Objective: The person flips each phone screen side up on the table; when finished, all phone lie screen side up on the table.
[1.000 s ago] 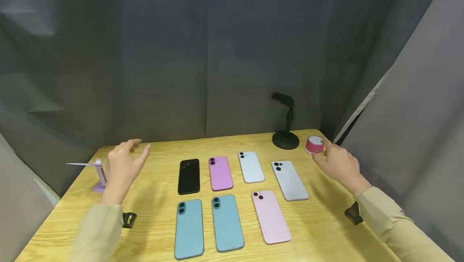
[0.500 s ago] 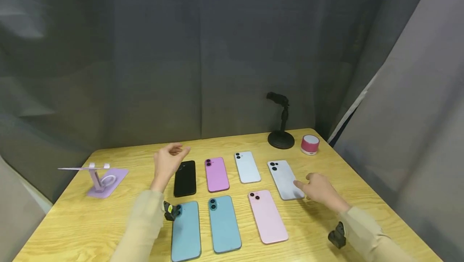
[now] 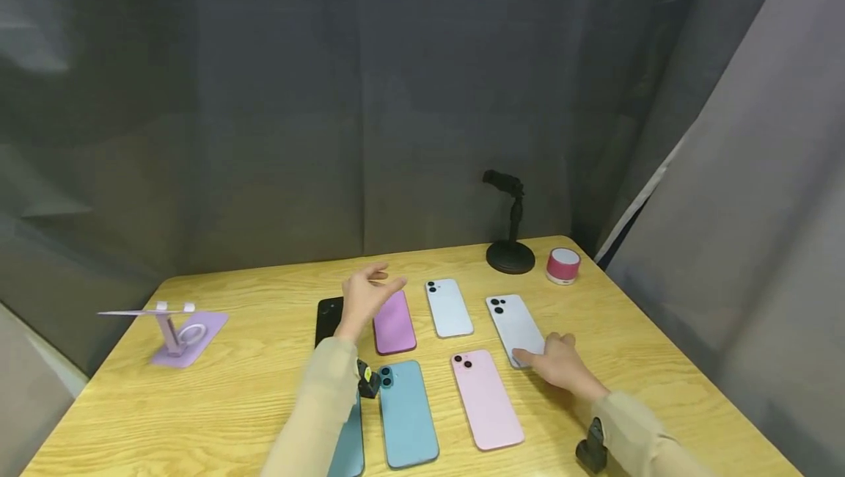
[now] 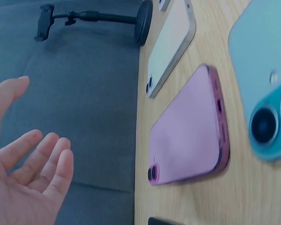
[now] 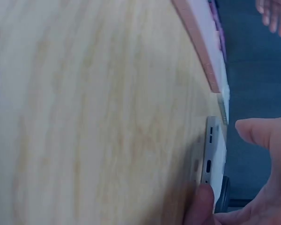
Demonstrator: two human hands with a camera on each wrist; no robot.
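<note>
In the head view my left hand (image 3: 361, 299) hovers above the black phone (image 3: 328, 318) and the purple phone (image 3: 394, 323), covering part of both. Its fingers are loosely bent and hold nothing; the left wrist view shows the palm and the spread thumb. My right hand (image 3: 561, 365) is at the near end of a pale white phone with a large camera group (image 3: 518, 326). In the right wrist view a finger (image 5: 203, 201) touches that phone's bottom edge, while the thumb (image 5: 255, 131) stands apart over its back. The phone lies face down on the table.
Another white phone (image 3: 450, 308), a pink phone (image 3: 487, 400) and two teal phones, one (image 3: 409, 414) beside the half-covered other (image 3: 350, 440), lie around. A black stand (image 3: 510, 257) and a pink round speaker (image 3: 563, 266) are at the back right; a lilac charging stand (image 3: 207, 323) is left.
My left hand has moved right, from near the lilac stand to over the purple phone. My right hand has left the speaker and come down to the pale phone's near end.
</note>
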